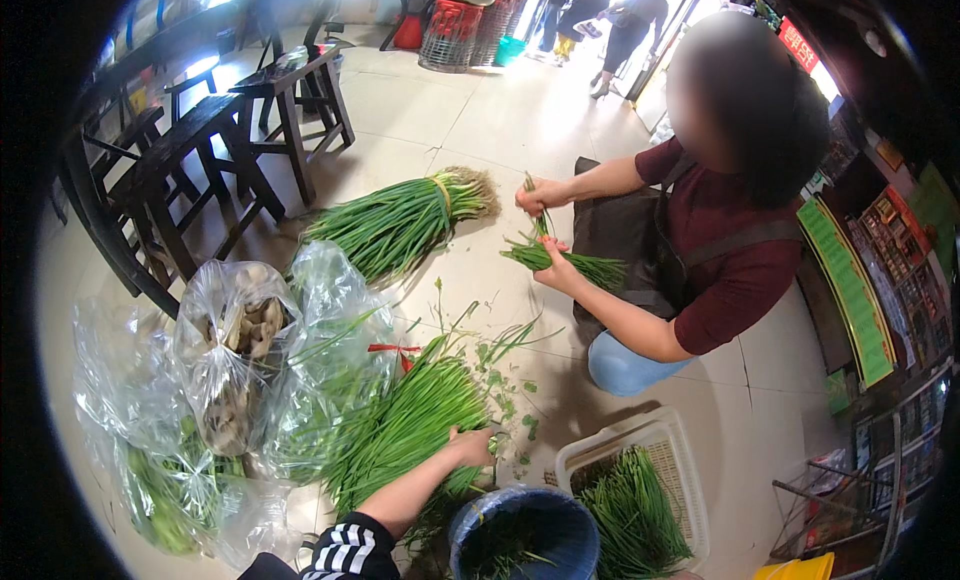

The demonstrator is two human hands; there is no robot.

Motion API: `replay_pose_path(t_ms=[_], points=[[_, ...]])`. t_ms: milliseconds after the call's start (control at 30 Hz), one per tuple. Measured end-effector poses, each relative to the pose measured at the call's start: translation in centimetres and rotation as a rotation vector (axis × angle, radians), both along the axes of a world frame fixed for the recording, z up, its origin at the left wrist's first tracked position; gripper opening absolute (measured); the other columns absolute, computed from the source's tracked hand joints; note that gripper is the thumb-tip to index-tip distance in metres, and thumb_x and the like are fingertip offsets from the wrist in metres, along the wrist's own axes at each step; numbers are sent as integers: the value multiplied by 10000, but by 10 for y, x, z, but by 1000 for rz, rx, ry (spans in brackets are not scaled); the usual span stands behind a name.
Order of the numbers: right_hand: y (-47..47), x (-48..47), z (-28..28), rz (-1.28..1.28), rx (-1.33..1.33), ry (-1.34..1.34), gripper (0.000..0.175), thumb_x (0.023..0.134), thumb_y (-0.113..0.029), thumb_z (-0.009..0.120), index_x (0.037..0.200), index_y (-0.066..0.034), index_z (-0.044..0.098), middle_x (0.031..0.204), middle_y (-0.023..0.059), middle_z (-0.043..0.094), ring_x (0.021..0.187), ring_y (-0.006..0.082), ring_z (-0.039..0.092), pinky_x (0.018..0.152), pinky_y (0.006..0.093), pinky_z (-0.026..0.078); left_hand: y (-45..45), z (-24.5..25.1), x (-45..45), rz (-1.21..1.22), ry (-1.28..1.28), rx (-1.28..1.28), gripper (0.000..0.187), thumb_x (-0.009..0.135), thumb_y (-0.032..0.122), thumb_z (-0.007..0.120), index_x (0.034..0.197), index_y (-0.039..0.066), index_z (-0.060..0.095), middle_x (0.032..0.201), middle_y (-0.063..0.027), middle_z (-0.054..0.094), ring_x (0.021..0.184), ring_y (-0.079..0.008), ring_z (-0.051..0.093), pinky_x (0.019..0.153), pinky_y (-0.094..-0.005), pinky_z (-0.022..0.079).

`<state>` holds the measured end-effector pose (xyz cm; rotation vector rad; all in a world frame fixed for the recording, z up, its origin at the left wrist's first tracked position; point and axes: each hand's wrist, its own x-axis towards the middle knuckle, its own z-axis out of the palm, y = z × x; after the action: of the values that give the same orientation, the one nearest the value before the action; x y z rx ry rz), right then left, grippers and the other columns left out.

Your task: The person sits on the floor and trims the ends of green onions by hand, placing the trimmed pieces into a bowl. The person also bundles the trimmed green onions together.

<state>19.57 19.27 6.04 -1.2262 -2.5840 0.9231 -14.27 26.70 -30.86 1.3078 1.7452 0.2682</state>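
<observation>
My left hand (472,446), reaching from a black sleeve with white stripes, is at the right edge of a large loose pile of garlic chives (420,407) on the floor, its fingers closed around some green stalks. Only a sliver of skin, perhaps my right hand (684,575), shows at the bottom edge by the basket; its grip is hidden. A blue bin (459,544) lined with plastic holds green scraps. Beside it, a white plastic basket (694,479) holds more chives (634,505). Leaf scraps (510,407) lie right of the pile.
A crouching co-worker (727,227) in a dark apron holds a chive bunch (592,269) in both hands. A tied bundle of green onions (397,220) lies ahead. Clear plastic bags (232,347) of vegetables and wooden stools (187,145) stand left. A yellow container (799,569) is bottom right.
</observation>
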Motion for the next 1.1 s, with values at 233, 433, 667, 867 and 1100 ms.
replay_pose_path(t_ms=[233,433,667,867,1100], points=[[-4,3,8,43,55,54,221,810,-31,669,1031,-40,671,791,107,610,671,248,561,611,322,462,-43,80,-42,18,-594,227,537,752,266,777,1222,104,573,1214,-123,596,1122,-205,538,964,-334,409],[-13,6,23,-6,-18,89,203,838,-33,652,1041,-38,653,842,122,605,714,263,589,634,319,477,-69,123,-68,386,-785,287,285,781,185,752,1015,50,661,1001,-25,651,947,-112,566,883,-279,440],[-7,11,22,151,125,194,203,829,-101,663,1018,-28,663,907,157,657,823,321,633,741,365,502,-109,213,-116,669,-614,651,161,767,161,688,873,56,628,797,0,613,745,-93,538,717,-249,450],[-13,-11,22,144,80,232,404,809,-220,715,1144,-25,601,1024,157,630,982,308,607,872,380,476,-143,377,-89,782,-454,858,150,775,143,692,859,51,610,712,14,550,627,-74,501,572,-233,418],[-53,-120,53,322,309,452,965,765,-429,747,1430,27,217,1418,253,295,1331,393,289,1110,459,257,-177,477,-34,818,-328,1001,121,778,134,680,824,48,607,711,28,535,642,-60,473,583,-223,380]])
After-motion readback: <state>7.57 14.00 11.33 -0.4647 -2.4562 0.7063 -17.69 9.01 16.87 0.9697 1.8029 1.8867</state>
